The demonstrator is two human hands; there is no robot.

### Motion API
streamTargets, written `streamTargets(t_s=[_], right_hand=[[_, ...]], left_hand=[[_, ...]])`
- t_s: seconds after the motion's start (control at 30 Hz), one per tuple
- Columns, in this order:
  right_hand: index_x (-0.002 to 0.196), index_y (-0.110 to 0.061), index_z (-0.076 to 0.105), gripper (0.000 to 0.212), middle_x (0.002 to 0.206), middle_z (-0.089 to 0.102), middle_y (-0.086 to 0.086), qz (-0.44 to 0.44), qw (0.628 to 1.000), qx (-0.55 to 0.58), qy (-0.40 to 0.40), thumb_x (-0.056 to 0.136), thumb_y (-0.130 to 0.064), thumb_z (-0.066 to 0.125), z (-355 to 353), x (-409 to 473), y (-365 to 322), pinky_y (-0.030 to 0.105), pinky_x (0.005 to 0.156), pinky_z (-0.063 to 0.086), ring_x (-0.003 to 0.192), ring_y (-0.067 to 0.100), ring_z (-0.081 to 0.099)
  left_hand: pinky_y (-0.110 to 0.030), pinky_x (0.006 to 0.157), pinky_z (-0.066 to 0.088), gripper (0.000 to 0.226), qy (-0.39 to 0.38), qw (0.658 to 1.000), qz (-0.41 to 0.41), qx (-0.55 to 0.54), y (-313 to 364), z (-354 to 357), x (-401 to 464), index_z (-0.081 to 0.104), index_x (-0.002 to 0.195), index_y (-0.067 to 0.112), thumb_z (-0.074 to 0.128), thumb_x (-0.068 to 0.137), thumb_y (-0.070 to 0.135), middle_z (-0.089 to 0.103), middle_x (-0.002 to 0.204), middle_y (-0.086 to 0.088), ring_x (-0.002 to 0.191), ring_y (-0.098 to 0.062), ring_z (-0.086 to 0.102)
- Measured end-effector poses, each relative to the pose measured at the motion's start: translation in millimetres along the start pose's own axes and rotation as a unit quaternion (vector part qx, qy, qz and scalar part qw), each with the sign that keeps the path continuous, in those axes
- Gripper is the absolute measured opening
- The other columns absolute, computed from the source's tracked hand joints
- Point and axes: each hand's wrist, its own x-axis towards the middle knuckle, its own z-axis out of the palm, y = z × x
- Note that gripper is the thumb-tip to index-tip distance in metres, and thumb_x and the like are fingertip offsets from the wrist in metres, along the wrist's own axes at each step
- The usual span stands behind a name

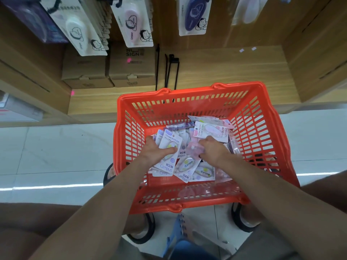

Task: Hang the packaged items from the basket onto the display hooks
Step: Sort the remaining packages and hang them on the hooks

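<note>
Both hands reach into the orange basket (266, 128). The left hand (159, 152) grips a stack of Campus correction-tape packs (169, 149), thumb pressed across the top card. At its three o'clock the right hand (212, 149) pinches a pink pack (212, 131). More packs hang from display hooks (131, 21) at twelve o'clock.

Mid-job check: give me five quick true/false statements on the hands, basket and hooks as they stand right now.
1. Both hands are inside the basket. True.
2. The left hand holds a stack of packs. True.
3. The basket is blue. False: it is red-orange.
4. The right hand is hanging a pack on a hook. False: it is down among the loose packs in the basket.
5. Packs already hang on the display above. True.
</note>
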Motion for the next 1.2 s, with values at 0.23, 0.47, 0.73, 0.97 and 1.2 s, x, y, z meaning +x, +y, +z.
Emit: streamTargets(t_s=[0.23, 0.47, 0.73, 0.97, 1.2], right_hand=[[0.151, -0.025, 0.043, 0.055, 0.174, 0.004, 0.002, -0.052, 0.997, -0.055, 0.02, 0.1, -0.011, 0.06, 26, -1, -5, 0.045, 0.105, 0.051, 0.148, 0.035, 0.037], [0.155, -0.017, 0.036, 0.058, 0.164, 0.03, 0.005, -0.112, 0.99, -0.088, -0.006, 0.102, -0.026, 0.058, 13, 6, 2, 0.04, 0.087, 0.051, 0.129, 0.034, 0.055], [0.132, -0.009, 0.053, 0.034, 0.123, 0.06, 0.013, -0.113, 0.993, 0.022, 0.024, 0.1, -0.018, 0.059, 5, -9, -3, 0.038, 0.078, 0.045, 0.11, 0.036, 0.061], [0.103, -0.009, 0.062, 0.016, 0.097, 0.065, 0.011, 0.013, 0.945, 0.325, 0.032, 0.09, -0.012, 0.07, -29, -28, -3, 0.032, 0.063, 0.042, 0.082, 0.025, 0.059], [0.131, -0.01, 0.064, 0.037, 0.126, 0.068, 0.015, 0.11, 0.933, 0.342, -0.005, 0.095, -0.016, 0.067, -14, -29, 6, 0.035, 0.075, 0.049, 0.1, 0.029, 0.063]], left_hand=[[-0.047, 0.103, 0.054, 0.12, -0.001, 1.0, -0.018, -0.016, 1, 0, 2, 0.033, 0.151, 0.013, 0.09, 0.058, 0.065, 0.057, 0.14, -0.003, 0.125, -0.027, 0.059], [-0.045, 0.093, 0.059, 0.119, -0.005, 0.999, -0.028, -0.022, 2, 2, 6, 0.043, 0.144, 0.016, 0.088, 0.048, 0.069, 0.065, 0.13, -0.003, 0.115, -0.025, 0.067], [-0.049, 0.094, 0.061, 0.116, -0.003, 0.999, -0.011, -0.053, 5, 1, 5, 0.048, 0.139, 0.017, 0.091, 0.043, 0.067, 0.071, 0.123, 0.001, 0.109, -0.023, 0.071], [-0.038, 0.084, 0.053, 0.083, 0.013, 1.0, -0.002, -0.028, 31, -7, -13, 0.04, 0.137, 0.015, 0.09, 0.078, 0.044, 0.063, 0.12, -0.001, 0.109, -0.024, 0.065], [-0.046, 0.104, 0.052, 0.1, 0.03, 0.999, 0.002, -0.026, 30, -6, -16, 0.035, 0.149, 0.012, 0.09, 0.074, 0.05, 0.058, 0.136, -0.006, 0.124, -0.029, 0.06]])
